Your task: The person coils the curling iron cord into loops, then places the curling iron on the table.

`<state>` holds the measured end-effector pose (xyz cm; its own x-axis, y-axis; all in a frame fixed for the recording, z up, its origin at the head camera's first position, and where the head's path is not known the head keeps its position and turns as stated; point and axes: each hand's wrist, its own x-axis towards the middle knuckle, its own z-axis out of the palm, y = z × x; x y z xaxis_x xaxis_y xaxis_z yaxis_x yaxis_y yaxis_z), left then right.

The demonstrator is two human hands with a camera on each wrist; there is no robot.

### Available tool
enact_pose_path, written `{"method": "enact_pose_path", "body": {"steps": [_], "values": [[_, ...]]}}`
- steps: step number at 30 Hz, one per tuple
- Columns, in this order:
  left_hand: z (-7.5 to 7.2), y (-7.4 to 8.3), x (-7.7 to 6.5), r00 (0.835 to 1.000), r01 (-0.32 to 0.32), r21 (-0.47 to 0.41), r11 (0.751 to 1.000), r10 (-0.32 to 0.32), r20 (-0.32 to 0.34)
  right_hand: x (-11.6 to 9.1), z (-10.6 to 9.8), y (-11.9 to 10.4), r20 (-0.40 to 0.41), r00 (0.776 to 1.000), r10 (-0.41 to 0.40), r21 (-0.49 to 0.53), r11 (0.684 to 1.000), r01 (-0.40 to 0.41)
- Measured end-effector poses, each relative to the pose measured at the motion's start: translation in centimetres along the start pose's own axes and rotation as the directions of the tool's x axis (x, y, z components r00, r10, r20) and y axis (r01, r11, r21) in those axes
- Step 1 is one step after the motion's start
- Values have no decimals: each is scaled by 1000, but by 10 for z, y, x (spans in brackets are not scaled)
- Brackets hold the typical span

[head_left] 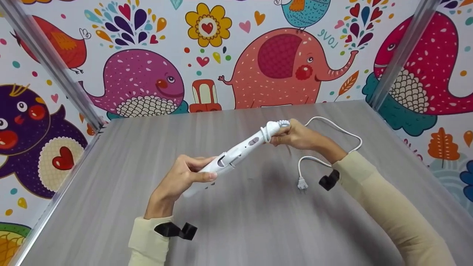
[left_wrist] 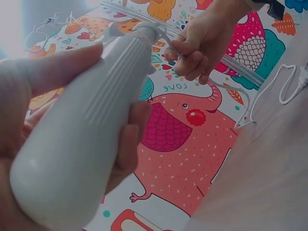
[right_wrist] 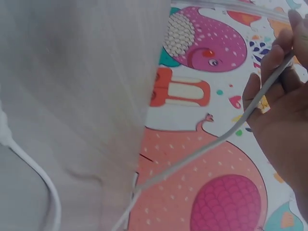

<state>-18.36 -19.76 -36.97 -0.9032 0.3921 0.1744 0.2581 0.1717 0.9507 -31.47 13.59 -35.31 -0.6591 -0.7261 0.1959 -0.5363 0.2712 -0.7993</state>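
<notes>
A white hair styling iron (head_left: 242, 149) is held tilted above the table, its cord end up and to the right. My left hand (head_left: 175, 183) grips its wide lower end, thumb on top; the left wrist view shows the ribbed body (left_wrist: 113, 79) between thumb and fingers. A loop of white cord (head_left: 265, 135) goes round the narrow end near the coiled cord guard (head_left: 283, 123). My right hand (head_left: 301, 137) pinches the cord beside that end. In the right wrist view the cord (right_wrist: 192, 156) runs taut-looking from the fingers toward the lower left.
The rest of the cord (head_left: 351, 133) curves over the grey table (head_left: 129, 184) to a two-pin plug (head_left: 302, 183) at the right. A printed wall (head_left: 207, 66) with cartoon animals and metal posts (head_left: 402, 51) encloses the table. Black mounts (head_left: 329, 180) sit on both sleeves.
</notes>
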Motion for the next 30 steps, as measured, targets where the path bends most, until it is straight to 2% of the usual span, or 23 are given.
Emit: {"method": "enact_pose_path", "body": {"steps": [2,5,7,9,13,16,19,21,22,24,27,30], "values": [[1,0,0,1000,-3,1,1000,2,27,1,-8,-3,31,999,-8,-14,1000,9],[2,0,-1,997,3,15,1000,-4,77,5,-20,-11,129,991,-37,-40,998,43],[5,0,-1,993,8,37,999,-12,121,8,-27,-20,190,982,-16,-90,995,33],[8,1,0,987,17,71,997,-28,160,11,-32,-30,231,972,40,-186,983,4],[15,3,3,976,32,151,988,-63,208,17,-32,-53,292,947,137,-431,902,2],[18,3,3,974,65,185,981,-103,203,22,-24,-71,317,932,177,-567,823,36],[21,3,3,974,127,193,973,-159,162,23,-13,-87,280,939,199,-674,737,45],[23,3,3,973,175,184,967,-198,117,21,-6,-93,231,955,188,-731,681,43],[23,3,4,972,196,175,965,-215,97,19,-3,-94,202,964,172,-753,657,41],[24,3,5,968,232,152,961,-244,60,14,2,-95,138,981,133,-777,629,24],[22,3,6,963,269,106,957,-271,0,9,6,-93,43,997,66,-780,626,-8],[19,2,6,958,287,83,954,-282,-57,5,11,-91,-31,999,25,-756,653,-40]]}}
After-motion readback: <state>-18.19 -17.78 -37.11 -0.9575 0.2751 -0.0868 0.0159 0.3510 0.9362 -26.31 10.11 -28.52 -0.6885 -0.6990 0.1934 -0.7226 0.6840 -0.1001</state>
